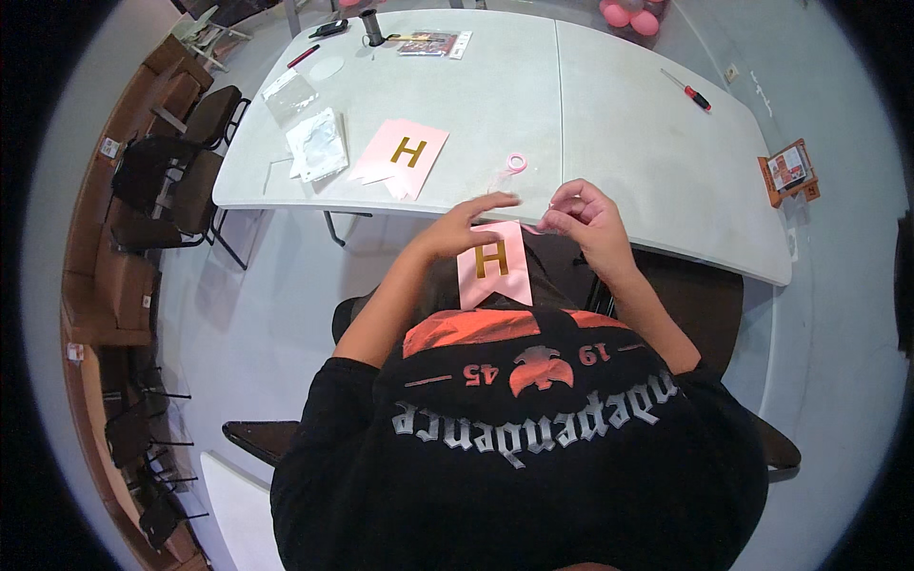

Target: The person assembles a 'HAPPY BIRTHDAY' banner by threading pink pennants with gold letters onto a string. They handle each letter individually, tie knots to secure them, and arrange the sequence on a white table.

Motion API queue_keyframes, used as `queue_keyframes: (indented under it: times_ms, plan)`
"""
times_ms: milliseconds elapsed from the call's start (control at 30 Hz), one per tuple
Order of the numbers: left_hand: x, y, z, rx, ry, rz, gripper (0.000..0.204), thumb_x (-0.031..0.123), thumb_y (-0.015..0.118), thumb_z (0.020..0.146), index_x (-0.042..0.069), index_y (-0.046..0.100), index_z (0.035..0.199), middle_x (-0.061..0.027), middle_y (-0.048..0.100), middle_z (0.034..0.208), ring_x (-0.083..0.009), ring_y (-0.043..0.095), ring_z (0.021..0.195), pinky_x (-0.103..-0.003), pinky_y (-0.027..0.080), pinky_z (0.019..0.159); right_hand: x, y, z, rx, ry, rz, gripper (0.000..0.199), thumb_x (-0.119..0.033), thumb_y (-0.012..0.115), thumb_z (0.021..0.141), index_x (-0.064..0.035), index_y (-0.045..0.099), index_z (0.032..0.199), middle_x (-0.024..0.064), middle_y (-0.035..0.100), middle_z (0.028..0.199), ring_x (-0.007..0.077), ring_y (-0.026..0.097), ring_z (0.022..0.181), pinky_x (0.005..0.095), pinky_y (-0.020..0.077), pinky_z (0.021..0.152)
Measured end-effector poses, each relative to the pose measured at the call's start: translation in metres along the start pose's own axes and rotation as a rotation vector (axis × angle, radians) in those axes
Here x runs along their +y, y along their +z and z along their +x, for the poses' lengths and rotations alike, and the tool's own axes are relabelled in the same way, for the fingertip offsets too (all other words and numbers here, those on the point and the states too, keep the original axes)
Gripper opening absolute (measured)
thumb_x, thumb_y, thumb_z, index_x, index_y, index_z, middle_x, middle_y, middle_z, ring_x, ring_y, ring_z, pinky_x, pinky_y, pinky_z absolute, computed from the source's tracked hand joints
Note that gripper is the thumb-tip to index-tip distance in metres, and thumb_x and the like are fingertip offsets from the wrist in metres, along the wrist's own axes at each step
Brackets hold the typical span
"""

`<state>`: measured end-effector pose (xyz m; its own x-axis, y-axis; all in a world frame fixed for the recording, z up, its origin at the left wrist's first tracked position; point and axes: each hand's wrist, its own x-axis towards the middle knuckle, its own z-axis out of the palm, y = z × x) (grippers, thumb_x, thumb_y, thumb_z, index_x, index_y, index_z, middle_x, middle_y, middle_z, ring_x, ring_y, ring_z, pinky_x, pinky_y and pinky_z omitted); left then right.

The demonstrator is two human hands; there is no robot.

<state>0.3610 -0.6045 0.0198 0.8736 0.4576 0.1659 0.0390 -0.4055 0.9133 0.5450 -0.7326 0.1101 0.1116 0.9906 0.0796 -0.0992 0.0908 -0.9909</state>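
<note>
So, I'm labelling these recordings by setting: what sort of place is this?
Indoors, possibly a function or storage room: there's a long white table, dark chairs off to the left and pink balloons beyond the table's far edge.

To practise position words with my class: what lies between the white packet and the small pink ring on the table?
The head view shows overlapping pink pennants lying between the white packet and the small pink ring.
</note>
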Motion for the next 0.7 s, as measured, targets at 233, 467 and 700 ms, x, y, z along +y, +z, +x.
queue_keyframes:
  times_ms: [233, 467, 700]
  plan:
    - [0.058, 0.005, 0.021, 0.079, -0.248, -0.432, 0.025, 0.015, 0.059, 0.087, 0.003, 0.063, 0.108, -0.0037, 0.066, 0.081, -0.0076, 0.061, 0.075, -0.023, 0.049, 0.068, 0.049, -0.019, 0.022, 0.254, -0.082, -0.026, 0.012, -0.008, 0.06, 0.085, -0.0014, 0.055, 0.093, 0.0082, 0.064, 0.086, 0.0095, 0.058, 0.074, 0.0218, 0.0442, 0.066]
    - [0.054, -0.004, -0.016, 0.195, -0.398, -0.576, 0.016, 0.016, 0.055, 0.09, 0.005, 0.062, 0.1, 0.0042, 0.058, 0.072, -0.0015, 0.049, 0.061, -0.015, 0.036, 0.052, 0.157, -0.022, 0.019, 0.217, 0.518, -0.336, 0.03, -0.021, 0.068, 0.08, 0.0013, 0.059, 0.098, 0.0068, 0.063, 0.083, 0.0107, 0.056, 0.065, 0.023, 0.0426, 0.055]
    - [0.037, -0.006, -0.044, 0.208, -0.396, -0.471, 0.017, 0.013, 0.052, 0.091, 0.005, 0.061, 0.104, 0.0031, 0.06, 0.077, -0.0043, 0.049, 0.065, -0.017, 0.039, 0.058, 0.193, -0.019, 0.024, 0.114, 0.53, -0.124, 0.03, -0.016, 0.066, 0.08, 0.0004, 0.057, 0.103, 0.003, 0.062, 0.079, 0.0094, 0.056, 0.064, 0.0223, 0.0436, 0.053]
